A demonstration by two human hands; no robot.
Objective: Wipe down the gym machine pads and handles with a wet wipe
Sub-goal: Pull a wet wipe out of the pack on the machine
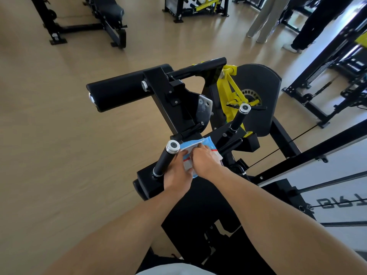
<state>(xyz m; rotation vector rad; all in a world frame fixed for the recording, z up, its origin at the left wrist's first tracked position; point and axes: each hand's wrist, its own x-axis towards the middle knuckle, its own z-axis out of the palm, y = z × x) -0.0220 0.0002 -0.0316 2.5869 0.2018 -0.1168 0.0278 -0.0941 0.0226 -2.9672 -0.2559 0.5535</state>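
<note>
Hands: both meet over a blue-and-white wet wipe pack (206, 144), just past the near edge of the machine.
Left hand (177, 175): curled around the lower end of the pack, thumb up against the white flap side; it sits just right of the left handle (166, 159), almost touching it.
Right hand (204, 160): fingertips bent down onto the top of the pack, pinching at the flap or at a wipe beneath it; which of the two is hidden by the fingers.
Wipe: no loose sheet shows, so I judge the wiping has not begun.
Roller pad (117, 93): well beyond the hands and up to the left, untouched.
Right handle (239, 118): beyond the hands to the right, also untouched.
Seat pad (198, 211): under both forearms, close to the body.
Risk, pull: a sharp tug may drag out several sheets at once, or tear one, because the left hand squeezes the pack near its opening.
Risk, drop: the pack is held in the air over the frame; loosening the grip while pulling could send it to the floor (59, 135).
Risk, drying: a flap left open would let the remaining wipes dry out.
Risk, coverage: with the pack still occupying one hand, the far roller pad and the right handle could get a hurried, partial wipe.
</note>
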